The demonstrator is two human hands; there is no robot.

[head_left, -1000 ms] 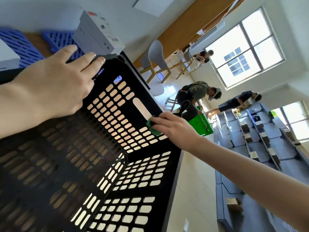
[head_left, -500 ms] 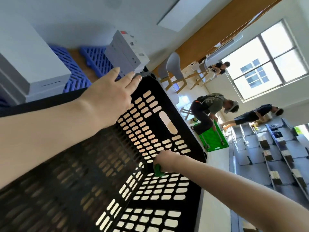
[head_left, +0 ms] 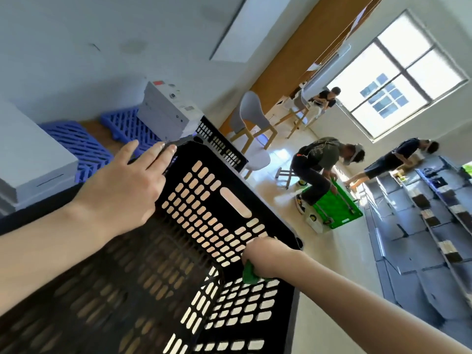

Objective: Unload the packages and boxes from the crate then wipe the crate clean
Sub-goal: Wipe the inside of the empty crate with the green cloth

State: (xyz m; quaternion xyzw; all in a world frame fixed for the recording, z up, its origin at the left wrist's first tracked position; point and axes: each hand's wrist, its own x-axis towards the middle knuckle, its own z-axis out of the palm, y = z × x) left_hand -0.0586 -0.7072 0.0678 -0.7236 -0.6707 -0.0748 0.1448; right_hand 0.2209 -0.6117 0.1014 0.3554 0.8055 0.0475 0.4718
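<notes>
A black slotted crate [head_left: 204, 205] fills the lower left of the tilted head view, with nothing inside it. My left hand [head_left: 122, 190] lies flat on its far rim, fingers straight and reaching over the corner. My right hand [head_left: 265, 256] grips a green cloth [head_left: 249, 273] and holds it against the inside of the crate, low in the corner where two walls meet. White boxes [head_left: 166, 113] stand stacked just beyond the crate. Another white box [head_left: 28, 154] sits at the far left.
Blue plastic pallets [head_left: 76, 141] lie on the floor under the boxes. A second black crate [head_left: 219, 144] stands behind the first. Grey chairs [head_left: 251, 116], three people, a green crate [head_left: 337, 208] and grey shelving [head_left: 421, 226] occupy the right.
My right hand has drawn the green cloth down the crate's inner wall, from beside the handle slot to the lower corner. My left hand has stayed on the rim while the camera swung.
</notes>
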